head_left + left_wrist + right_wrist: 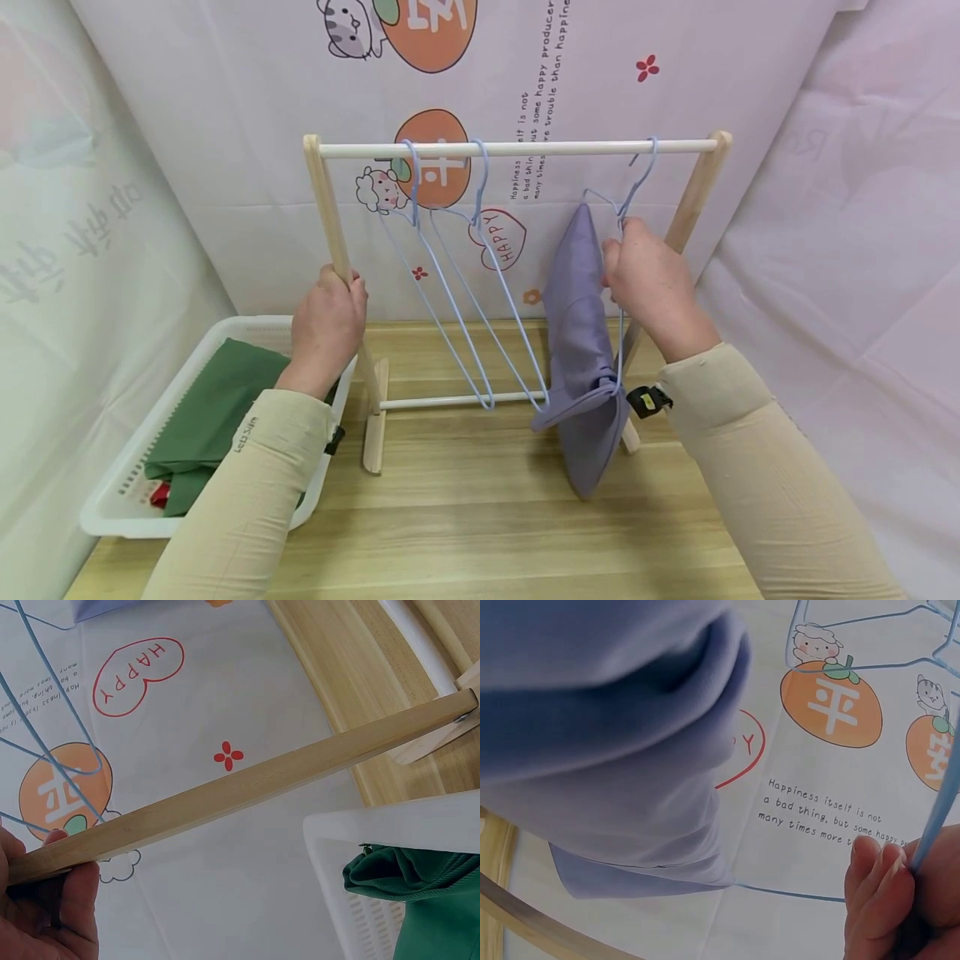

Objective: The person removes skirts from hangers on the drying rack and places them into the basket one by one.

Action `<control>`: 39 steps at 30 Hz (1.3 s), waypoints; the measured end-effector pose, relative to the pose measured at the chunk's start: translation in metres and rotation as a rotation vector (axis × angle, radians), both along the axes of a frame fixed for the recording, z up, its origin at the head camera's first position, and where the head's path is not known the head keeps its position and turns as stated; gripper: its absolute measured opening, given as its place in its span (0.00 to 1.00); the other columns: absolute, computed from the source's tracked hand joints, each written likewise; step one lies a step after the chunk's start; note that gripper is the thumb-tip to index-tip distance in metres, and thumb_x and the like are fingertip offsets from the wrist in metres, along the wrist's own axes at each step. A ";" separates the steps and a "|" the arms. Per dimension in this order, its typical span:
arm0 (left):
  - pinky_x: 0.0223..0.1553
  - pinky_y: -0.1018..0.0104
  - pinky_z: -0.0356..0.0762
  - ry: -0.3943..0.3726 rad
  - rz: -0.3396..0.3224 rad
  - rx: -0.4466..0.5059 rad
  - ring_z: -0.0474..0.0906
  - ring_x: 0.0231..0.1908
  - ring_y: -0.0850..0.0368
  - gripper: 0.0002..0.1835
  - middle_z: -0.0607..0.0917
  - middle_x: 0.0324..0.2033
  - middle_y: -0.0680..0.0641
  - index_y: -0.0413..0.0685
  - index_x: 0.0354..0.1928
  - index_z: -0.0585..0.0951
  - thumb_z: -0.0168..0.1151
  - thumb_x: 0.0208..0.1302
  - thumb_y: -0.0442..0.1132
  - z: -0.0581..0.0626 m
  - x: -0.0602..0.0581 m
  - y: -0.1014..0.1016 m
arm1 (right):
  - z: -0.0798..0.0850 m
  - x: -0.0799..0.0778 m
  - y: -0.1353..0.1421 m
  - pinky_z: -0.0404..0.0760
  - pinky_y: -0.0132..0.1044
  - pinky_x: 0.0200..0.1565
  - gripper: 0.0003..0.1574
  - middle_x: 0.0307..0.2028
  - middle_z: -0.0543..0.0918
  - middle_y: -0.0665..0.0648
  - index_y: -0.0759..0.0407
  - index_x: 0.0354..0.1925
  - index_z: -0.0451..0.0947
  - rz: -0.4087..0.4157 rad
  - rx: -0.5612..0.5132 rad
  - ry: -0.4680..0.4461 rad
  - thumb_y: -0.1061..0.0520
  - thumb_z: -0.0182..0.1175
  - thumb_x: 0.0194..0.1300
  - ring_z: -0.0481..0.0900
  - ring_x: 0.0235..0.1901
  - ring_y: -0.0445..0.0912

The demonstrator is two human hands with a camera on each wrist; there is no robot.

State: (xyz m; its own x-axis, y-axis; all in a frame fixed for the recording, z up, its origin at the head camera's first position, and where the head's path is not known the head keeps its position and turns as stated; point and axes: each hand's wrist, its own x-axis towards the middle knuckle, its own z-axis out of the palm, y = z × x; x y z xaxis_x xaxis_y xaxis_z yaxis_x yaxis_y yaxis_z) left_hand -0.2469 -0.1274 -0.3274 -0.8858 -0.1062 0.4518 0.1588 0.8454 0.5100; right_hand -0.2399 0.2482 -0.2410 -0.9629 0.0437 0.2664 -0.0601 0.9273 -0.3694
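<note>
Two hands point(327, 323) point(651, 275), three hangers point(452, 310) point(512, 312) point(637, 184); one rack point(555, 148), basket point(127, 527), purple garment point(577, 333)

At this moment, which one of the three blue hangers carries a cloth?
The rightmost hanger, held by the right hand: the purple cloth hangs on it. The left hanger and middle hanger hang bare on the rail.

A printed white backdrop point(600, 100) stands behind the wood-grain tabletop point(465, 508), with white sheets point(847, 275) at both sides.

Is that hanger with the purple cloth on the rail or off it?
On it: the hanger's hook curves over the white rail, with the purple cloth hanging below.
</note>
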 end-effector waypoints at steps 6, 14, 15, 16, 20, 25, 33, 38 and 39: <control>0.28 0.45 0.79 0.003 0.001 -0.004 0.81 0.28 0.37 0.22 0.81 0.30 0.33 0.30 0.56 0.71 0.44 0.84 0.47 0.000 0.000 0.000 | 0.001 -0.001 -0.001 0.79 0.51 0.35 0.40 0.37 0.89 0.61 0.70 0.79 0.50 0.000 -0.024 0.006 0.44 0.35 0.84 0.88 0.31 0.53; 0.28 0.46 0.79 -0.001 -0.002 -0.009 0.81 0.27 0.37 0.23 0.80 0.30 0.33 0.30 0.56 0.71 0.43 0.84 0.48 0.000 0.001 0.000 | 0.004 -0.001 -0.003 0.78 0.49 0.35 0.42 0.40 0.90 0.61 0.69 0.79 0.51 0.010 -0.061 0.003 0.41 0.33 0.84 0.88 0.31 0.52; 0.28 0.46 0.79 0.000 -0.002 -0.011 0.81 0.27 0.37 0.23 0.80 0.30 0.33 0.29 0.56 0.71 0.43 0.84 0.48 0.000 0.001 0.000 | 0.005 -0.001 -0.003 0.78 0.49 0.35 0.42 0.40 0.90 0.61 0.69 0.78 0.53 0.011 -0.063 0.002 0.40 0.33 0.84 0.88 0.31 0.52; 0.27 0.46 0.79 0.000 -0.002 -0.011 0.81 0.27 0.37 0.23 0.80 0.30 0.33 0.29 0.56 0.71 0.43 0.84 0.48 0.001 0.001 0.000 | 0.005 -0.002 -0.004 0.78 0.49 0.35 0.41 0.41 0.90 0.61 0.68 0.78 0.54 0.012 -0.065 -0.001 0.40 0.32 0.84 0.88 0.31 0.52; 0.27 0.47 0.78 -0.007 -0.005 -0.006 0.80 0.26 0.39 0.23 0.80 0.30 0.34 0.30 0.56 0.71 0.43 0.84 0.48 0.001 0.002 0.001 | 0.008 -0.002 -0.005 0.78 0.49 0.35 0.37 0.40 0.89 0.61 0.68 0.69 0.64 0.018 -0.067 0.001 0.40 0.32 0.84 0.87 0.31 0.51; 0.27 0.47 0.78 -0.004 -0.003 -0.005 0.80 0.27 0.38 0.22 0.80 0.30 0.34 0.30 0.55 0.71 0.44 0.84 0.47 0.002 0.002 0.001 | 0.009 -0.003 -0.007 0.77 0.48 0.34 0.33 0.39 0.88 0.59 0.65 0.61 0.69 0.019 -0.068 0.005 0.40 0.33 0.85 0.87 0.31 0.51; 0.28 0.46 0.78 -0.009 0.004 -0.005 0.81 0.27 0.37 0.22 0.81 0.30 0.34 0.31 0.56 0.71 0.43 0.84 0.48 0.002 0.001 0.001 | 0.010 -0.004 -0.011 0.77 0.50 0.38 0.32 0.39 0.88 0.59 0.64 0.58 0.70 0.018 -0.051 0.013 0.41 0.32 0.85 0.87 0.30 0.50; 0.28 0.46 0.78 -0.008 0.005 -0.003 0.81 0.27 0.37 0.22 0.81 0.30 0.33 0.31 0.56 0.72 0.44 0.84 0.47 0.001 0.002 0.001 | 0.010 -0.003 -0.012 0.77 0.49 0.36 0.31 0.39 0.87 0.59 0.64 0.56 0.71 0.029 -0.050 0.015 0.42 0.32 0.85 0.85 0.30 0.51; 0.28 0.46 0.78 -0.009 0.004 -0.002 0.81 0.27 0.37 0.22 0.81 0.30 0.34 0.31 0.56 0.71 0.44 0.84 0.47 0.001 0.002 0.001 | 0.009 -0.003 -0.012 0.77 0.49 0.35 0.31 0.39 0.87 0.59 0.64 0.56 0.71 0.031 -0.049 0.016 0.42 0.31 0.85 0.85 0.30 0.51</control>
